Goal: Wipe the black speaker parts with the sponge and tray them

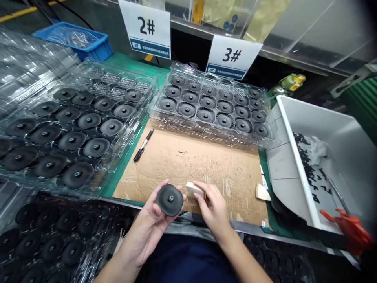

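Note:
Low over the cardboard's front edge, my left hand [153, 224] grips a black rounded-square cap [170, 201] with a small raised stem at its centre. Its fingers wrap the cap's rim. Just right of it, my right hand [213, 204] pinches a whitish sponge-like pad [194, 189], its edge close to the cap. Whether pad and cap touch, I cannot tell. Both hands are above a sheet of brown cardboard [176, 157].
Clear trays of similar black caps stand left [101, 169] and behind [203, 131]. A pen [143, 145] lies on the cardboard. Right are a cream wedge [262, 192], a white bin [300, 173] with black scraps, and an orange-handled tool [347, 226]. A blue crate [97, 49] sits back left.

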`<move>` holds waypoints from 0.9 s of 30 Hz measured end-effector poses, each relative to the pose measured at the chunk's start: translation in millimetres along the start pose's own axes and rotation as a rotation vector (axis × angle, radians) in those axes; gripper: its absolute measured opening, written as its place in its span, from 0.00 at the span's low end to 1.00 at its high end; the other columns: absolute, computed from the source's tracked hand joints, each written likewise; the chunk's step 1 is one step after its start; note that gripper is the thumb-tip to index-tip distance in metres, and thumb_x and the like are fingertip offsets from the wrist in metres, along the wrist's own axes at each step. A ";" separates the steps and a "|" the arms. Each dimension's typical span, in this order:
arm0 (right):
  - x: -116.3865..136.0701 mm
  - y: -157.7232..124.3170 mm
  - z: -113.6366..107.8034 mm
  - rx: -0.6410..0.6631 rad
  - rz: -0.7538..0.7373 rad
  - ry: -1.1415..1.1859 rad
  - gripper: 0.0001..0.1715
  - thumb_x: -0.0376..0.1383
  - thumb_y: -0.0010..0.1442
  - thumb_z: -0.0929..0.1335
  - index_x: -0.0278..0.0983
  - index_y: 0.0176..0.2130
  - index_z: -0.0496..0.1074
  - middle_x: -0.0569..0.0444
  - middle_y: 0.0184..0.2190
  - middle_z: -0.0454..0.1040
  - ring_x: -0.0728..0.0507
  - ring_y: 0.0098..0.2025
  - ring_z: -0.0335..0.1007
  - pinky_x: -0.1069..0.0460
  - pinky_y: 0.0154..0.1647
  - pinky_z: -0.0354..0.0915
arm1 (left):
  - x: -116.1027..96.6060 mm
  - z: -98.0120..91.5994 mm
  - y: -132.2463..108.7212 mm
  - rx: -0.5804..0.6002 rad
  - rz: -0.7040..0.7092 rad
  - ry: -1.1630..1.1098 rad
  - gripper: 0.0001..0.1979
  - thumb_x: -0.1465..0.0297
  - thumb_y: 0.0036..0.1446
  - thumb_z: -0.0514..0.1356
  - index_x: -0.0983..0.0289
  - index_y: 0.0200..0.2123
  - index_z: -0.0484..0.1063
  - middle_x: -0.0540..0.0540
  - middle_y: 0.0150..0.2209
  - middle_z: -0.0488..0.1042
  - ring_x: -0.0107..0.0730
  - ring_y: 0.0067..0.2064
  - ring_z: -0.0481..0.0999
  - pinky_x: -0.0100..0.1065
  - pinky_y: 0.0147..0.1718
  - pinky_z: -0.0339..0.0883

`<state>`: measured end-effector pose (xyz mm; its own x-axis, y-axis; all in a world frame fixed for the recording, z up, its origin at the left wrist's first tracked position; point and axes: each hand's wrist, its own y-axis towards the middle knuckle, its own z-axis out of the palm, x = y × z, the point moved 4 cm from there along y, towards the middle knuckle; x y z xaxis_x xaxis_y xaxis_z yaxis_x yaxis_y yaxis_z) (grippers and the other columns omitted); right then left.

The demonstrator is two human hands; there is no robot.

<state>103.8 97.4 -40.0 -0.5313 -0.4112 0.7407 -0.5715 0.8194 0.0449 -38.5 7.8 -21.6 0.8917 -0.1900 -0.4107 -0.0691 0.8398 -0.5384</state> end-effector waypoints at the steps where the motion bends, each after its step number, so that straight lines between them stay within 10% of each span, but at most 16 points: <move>1: 2.5 -2.1 0.9 0.015 -0.008 0.026 0.15 0.32 0.61 0.61 0.40 0.48 0.67 0.51 0.37 0.72 0.45 0.38 0.67 0.49 0.40 0.65 | -0.5 -0.9 1.6 -0.005 -0.006 0.011 0.31 0.61 0.44 0.64 0.57 0.53 0.63 0.60 0.54 0.68 0.48 0.54 0.67 0.38 0.50 0.65; 10: 68.2 14.0 -55.5 -0.077 -0.062 0.214 0.17 0.32 0.61 0.62 0.41 0.51 0.64 0.54 0.43 0.71 0.48 0.40 0.67 0.53 0.40 0.65 | 9.9 33.5 10.2 -0.023 -0.023 0.090 0.28 0.63 0.35 0.69 0.57 0.45 0.71 0.52 0.45 0.76 0.37 0.48 0.73 0.28 0.44 0.68; 14: 105.4 18.6 -69.8 0.169 -0.200 0.224 0.16 0.28 0.61 0.60 0.38 0.49 0.66 0.55 0.39 0.72 0.50 0.39 0.67 0.55 0.42 0.64 | 18.0 48.8 9.5 0.027 -0.052 0.069 0.20 0.66 0.44 0.67 0.55 0.44 0.72 0.50 0.45 0.76 0.34 0.47 0.74 0.27 0.43 0.69; 16: 107.3 20.5 -69.0 0.255 -0.168 0.221 0.14 0.28 0.61 0.61 0.38 0.46 0.68 0.56 0.37 0.72 0.51 0.38 0.68 0.58 0.41 0.64 | 15.5 50.2 8.8 0.020 -0.014 0.088 0.21 0.69 0.44 0.66 0.54 0.45 0.71 0.49 0.46 0.75 0.33 0.47 0.74 0.26 0.42 0.69; 20: 107.5 18.4 -75.6 -0.010 -0.270 0.246 0.18 0.28 0.61 0.60 0.31 0.51 0.65 0.50 0.40 0.72 0.48 0.42 0.68 0.54 0.46 0.64 | 9.6 52.6 4.4 0.101 -0.008 0.138 0.23 0.65 0.42 0.67 0.55 0.45 0.72 0.50 0.44 0.76 0.39 0.50 0.71 0.32 0.49 0.66; 24: 105.4 7.6 -72.6 0.173 -0.259 0.330 0.16 0.27 0.60 0.61 0.34 0.47 0.68 0.52 0.39 0.73 0.50 0.39 0.69 0.57 0.44 0.65 | 5.9 50.3 1.8 0.085 0.018 0.165 0.27 0.65 0.38 0.69 0.51 0.46 0.71 0.47 0.47 0.75 0.38 0.48 0.73 0.30 0.47 0.68; 27: 102.8 7.5 -78.9 0.068 -0.215 0.282 0.16 0.28 0.61 0.61 0.33 0.48 0.68 0.51 0.39 0.73 0.49 0.39 0.69 0.56 0.44 0.65 | 12.2 56.7 2.3 0.109 -0.019 0.191 0.27 0.65 0.39 0.69 0.52 0.46 0.71 0.49 0.46 0.75 0.39 0.50 0.72 0.32 0.48 0.67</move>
<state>94.2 92.8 89.4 -0.2070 -0.4370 0.8753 -0.6970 0.6938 0.1815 -2.4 36.3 13.8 0.7905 -0.2904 -0.5392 0.0048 0.8833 -0.4688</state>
